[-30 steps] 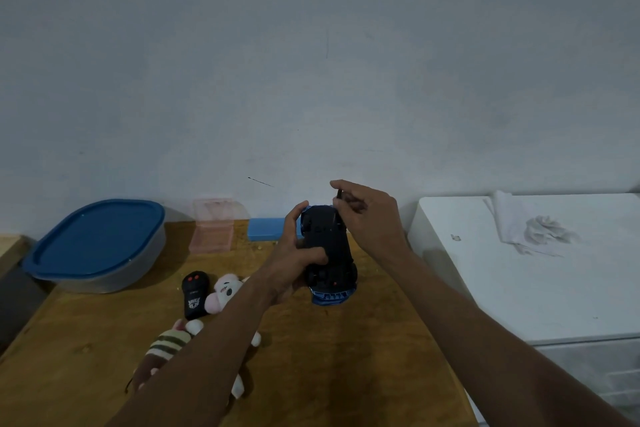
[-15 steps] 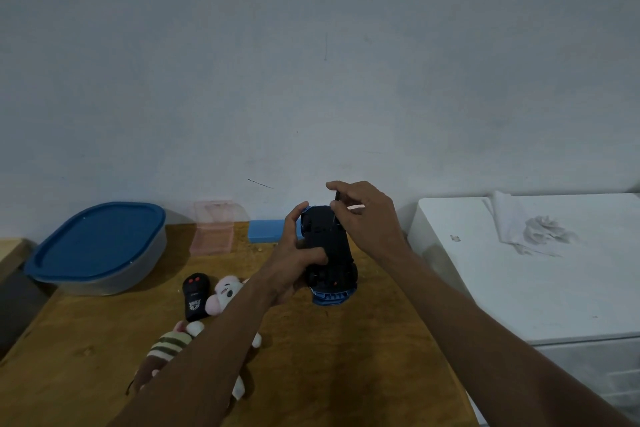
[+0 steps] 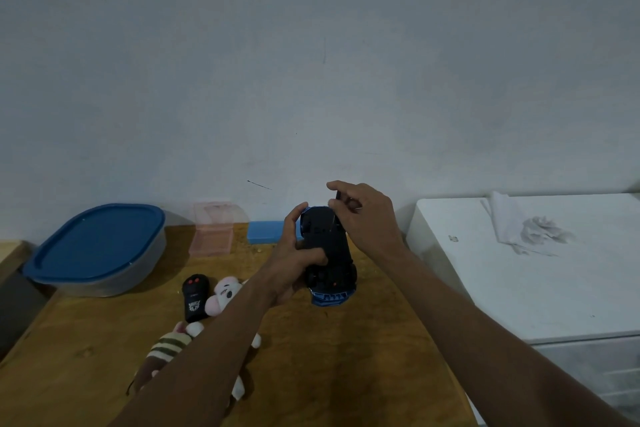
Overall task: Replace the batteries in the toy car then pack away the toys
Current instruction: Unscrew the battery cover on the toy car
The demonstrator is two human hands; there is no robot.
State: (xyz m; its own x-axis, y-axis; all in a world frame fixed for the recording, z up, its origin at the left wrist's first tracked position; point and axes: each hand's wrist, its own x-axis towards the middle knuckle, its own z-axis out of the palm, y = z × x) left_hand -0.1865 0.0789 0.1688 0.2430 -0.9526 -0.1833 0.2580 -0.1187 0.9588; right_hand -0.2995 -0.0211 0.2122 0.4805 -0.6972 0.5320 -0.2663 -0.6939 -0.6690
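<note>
From the head camera, the person holds the toy car (image 3: 327,246) over the wooden table (image 3: 346,357), near its back edge. The car is turned with its black underside toward the person, and its blue end points down. I cannot tell if this end touches the table.

The left hand (image 3: 294,260) grips the car from the left side, the thumb across the underside and the fingers curled around the body. The right hand (image 3: 367,218) is at the far end of the car. Its fingertips are close together and pinch a thin dark tool (image 3: 337,198), which points down at the underside.

On the table, left of the car, lie a black remote control (image 3: 195,296), a white and pink plush toy (image 3: 225,293) just beside it, and a striped plush toy (image 3: 169,345), partly hidden under the left forearm. Further left stands a container with a blue lid (image 3: 97,246). A pink clear box (image 3: 213,232) and a blue block (image 3: 266,231) stand by the wall. On the right is a white cabinet (image 3: 519,281) with a crumpled white cloth (image 3: 526,227) on it.
</note>
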